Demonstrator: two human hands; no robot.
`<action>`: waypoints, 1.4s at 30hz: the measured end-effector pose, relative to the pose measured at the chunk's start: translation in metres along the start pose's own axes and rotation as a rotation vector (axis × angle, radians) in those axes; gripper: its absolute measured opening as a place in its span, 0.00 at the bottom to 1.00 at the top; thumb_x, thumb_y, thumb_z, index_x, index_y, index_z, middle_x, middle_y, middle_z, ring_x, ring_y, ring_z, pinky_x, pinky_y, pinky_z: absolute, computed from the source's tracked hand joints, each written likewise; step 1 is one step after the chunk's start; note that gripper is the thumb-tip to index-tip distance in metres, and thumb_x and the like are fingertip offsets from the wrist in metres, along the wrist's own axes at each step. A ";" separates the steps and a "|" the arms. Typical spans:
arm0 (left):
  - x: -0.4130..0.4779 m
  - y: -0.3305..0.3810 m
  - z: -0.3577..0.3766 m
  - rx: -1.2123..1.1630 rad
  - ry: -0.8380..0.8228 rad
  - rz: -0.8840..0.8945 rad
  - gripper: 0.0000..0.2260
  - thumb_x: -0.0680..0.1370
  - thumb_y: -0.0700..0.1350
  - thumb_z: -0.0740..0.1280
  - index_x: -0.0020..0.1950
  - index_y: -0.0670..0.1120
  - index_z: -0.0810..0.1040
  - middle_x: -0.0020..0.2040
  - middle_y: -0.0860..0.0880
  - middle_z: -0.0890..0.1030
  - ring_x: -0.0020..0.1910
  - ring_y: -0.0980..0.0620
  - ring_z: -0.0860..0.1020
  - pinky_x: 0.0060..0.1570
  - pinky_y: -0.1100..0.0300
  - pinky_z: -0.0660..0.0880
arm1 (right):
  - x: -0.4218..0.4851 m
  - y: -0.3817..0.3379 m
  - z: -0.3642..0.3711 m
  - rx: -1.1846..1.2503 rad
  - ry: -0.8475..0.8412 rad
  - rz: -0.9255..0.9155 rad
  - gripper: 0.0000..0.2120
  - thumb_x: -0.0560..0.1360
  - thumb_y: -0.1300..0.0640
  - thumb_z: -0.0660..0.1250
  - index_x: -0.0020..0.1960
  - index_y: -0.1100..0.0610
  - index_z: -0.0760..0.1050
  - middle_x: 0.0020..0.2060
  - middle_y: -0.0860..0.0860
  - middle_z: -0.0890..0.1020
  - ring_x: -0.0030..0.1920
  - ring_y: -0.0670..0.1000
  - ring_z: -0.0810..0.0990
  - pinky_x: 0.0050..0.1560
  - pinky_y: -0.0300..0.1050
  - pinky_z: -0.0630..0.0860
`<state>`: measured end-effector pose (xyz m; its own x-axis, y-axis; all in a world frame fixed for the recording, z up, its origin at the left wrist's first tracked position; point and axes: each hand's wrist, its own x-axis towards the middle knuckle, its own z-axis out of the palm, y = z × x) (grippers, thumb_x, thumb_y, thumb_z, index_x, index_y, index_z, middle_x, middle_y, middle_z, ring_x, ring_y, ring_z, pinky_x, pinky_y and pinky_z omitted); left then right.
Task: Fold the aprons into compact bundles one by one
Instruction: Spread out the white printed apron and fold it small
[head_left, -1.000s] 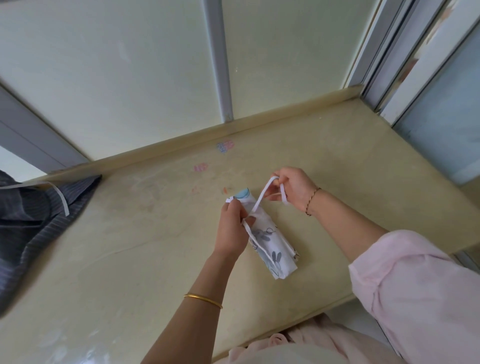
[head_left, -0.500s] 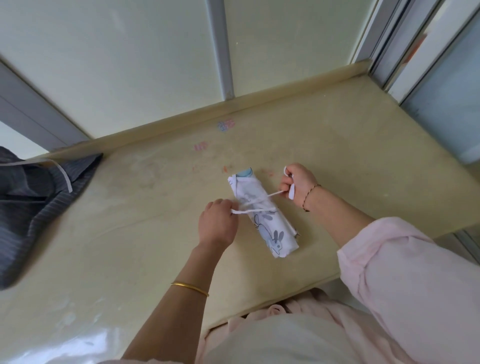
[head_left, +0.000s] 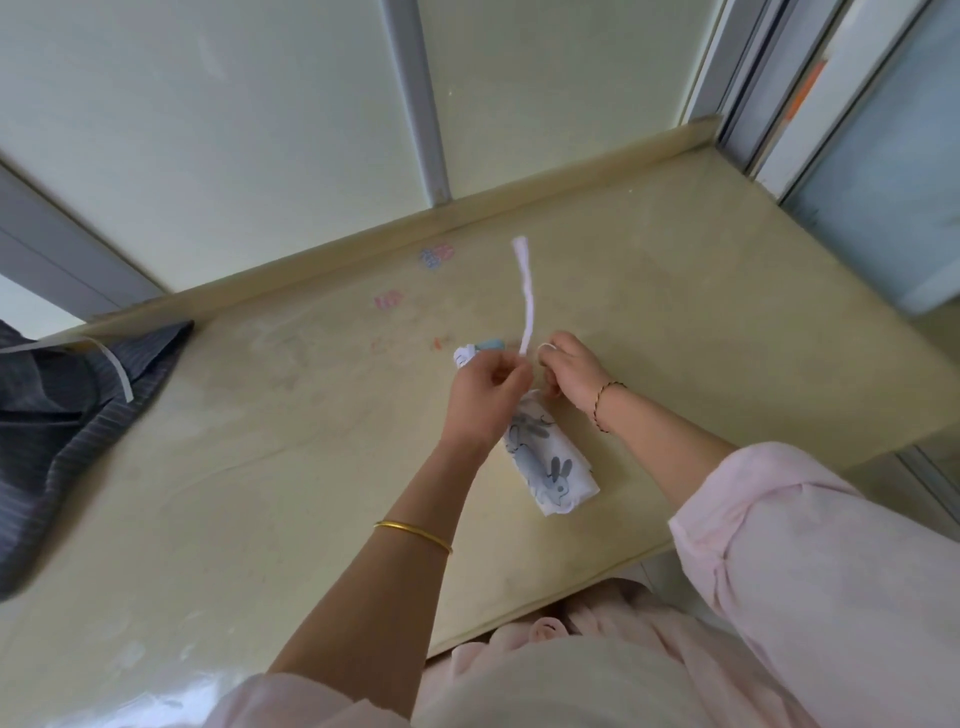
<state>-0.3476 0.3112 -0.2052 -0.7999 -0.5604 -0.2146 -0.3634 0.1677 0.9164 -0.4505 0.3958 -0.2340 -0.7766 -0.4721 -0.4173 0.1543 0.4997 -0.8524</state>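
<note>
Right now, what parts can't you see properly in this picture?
- Middle of the rolled bunny apron: the left hand covers it.
- Any knot: hidden between the left hand and right hand.
- White strap: blurred.
- Dark striped apron: cut off by the left edge.

beige counter (head_left: 260, 467) carries rolled rabbit-print apron (head_left: 550, 462) and dark striped apron (head_left: 57, 410) at left.

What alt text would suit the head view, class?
Two hands tie white strings around a rolled rabbit-print apron on a beige counter. The left hand pinches one string; the right hand grips the other. A grey striped apron lies far left.
</note>
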 end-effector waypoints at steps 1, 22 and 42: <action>0.003 -0.004 0.001 0.064 -0.006 0.002 0.06 0.75 0.40 0.65 0.43 0.39 0.80 0.39 0.46 0.81 0.39 0.48 0.79 0.45 0.55 0.77 | 0.001 0.002 -0.003 0.063 0.024 0.017 0.11 0.77 0.63 0.54 0.37 0.55 0.61 0.29 0.52 0.67 0.30 0.52 0.67 0.35 0.45 0.67; 0.015 -0.017 -0.002 0.022 -0.151 -0.146 0.12 0.80 0.42 0.61 0.43 0.36 0.78 0.33 0.49 0.77 0.32 0.54 0.73 0.39 0.61 0.70 | -0.015 -0.024 -0.012 -0.170 -0.172 -0.049 0.07 0.78 0.64 0.57 0.50 0.54 0.71 0.43 0.51 0.79 0.30 0.51 0.78 0.30 0.42 0.75; 0.026 0.001 -0.009 -0.101 -0.025 -0.194 0.06 0.69 0.34 0.64 0.46 0.38 0.74 0.38 0.39 0.79 0.33 0.46 0.78 0.31 0.59 0.74 | -0.033 0.003 0.005 -0.805 0.110 -0.642 0.09 0.77 0.59 0.63 0.50 0.65 0.76 0.42 0.57 0.74 0.39 0.56 0.74 0.36 0.47 0.70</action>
<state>-0.3646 0.2895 -0.2067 -0.7319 -0.5536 -0.3974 -0.4627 -0.0243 0.8862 -0.4214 0.4091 -0.2250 -0.6262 -0.7723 0.1071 -0.7313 0.5342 -0.4241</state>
